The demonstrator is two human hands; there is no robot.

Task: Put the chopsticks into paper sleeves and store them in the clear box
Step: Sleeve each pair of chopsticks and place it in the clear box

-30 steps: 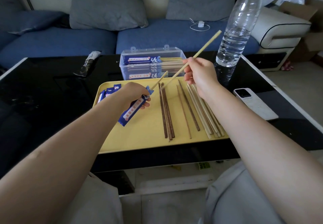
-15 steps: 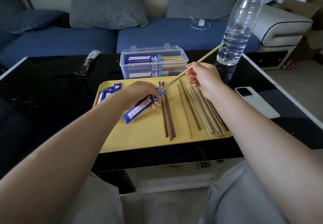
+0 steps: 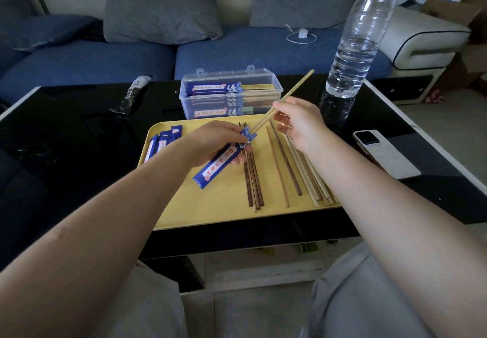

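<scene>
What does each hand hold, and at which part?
Left hand grips the blue paper sleeve near its open end; right hand pinches the light chopsticks near their middle.

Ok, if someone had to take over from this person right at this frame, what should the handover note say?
Left hand: grips a blue paper sleeve above the yellow tray, open end toward the right hand.
Right hand: pinches a pair of light chopsticks, tips at the sleeve's mouth, not visibly pushed in.
Done: several sleeved pairs lie in the clear box behind the tray.
Left: slide this pair in and box it; then the dark chopsticks and light chopsticks loose on the tray, using the spare sleeves at the tray's left edge.
</scene>
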